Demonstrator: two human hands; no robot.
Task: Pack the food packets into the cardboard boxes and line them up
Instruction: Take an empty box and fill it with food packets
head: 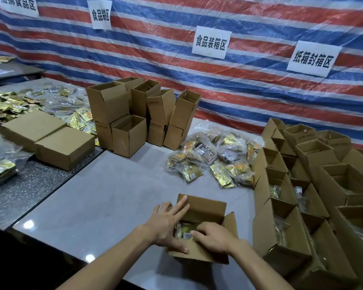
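Around: pile of bagged packets (214,162) and rows of open boxes (302,185) toward the table's (113,195) right edge; stack of empty boxes (130,114) at its far edge.
Cardboard box (203,210): by the front edge, mouth up, long side maybe along that edge.
Left hand (166,222): fingers straight, spread, flat over the box's left flap, hiding it.
Right hand (214,237): fingers curled on the food packet (184,231) inside.
Count: one box held, one packet showing, two closed boxes (50,137) at left, four paper signs (211,41).

Matt cardboard box (199,208), glossy foil packets (220,170)
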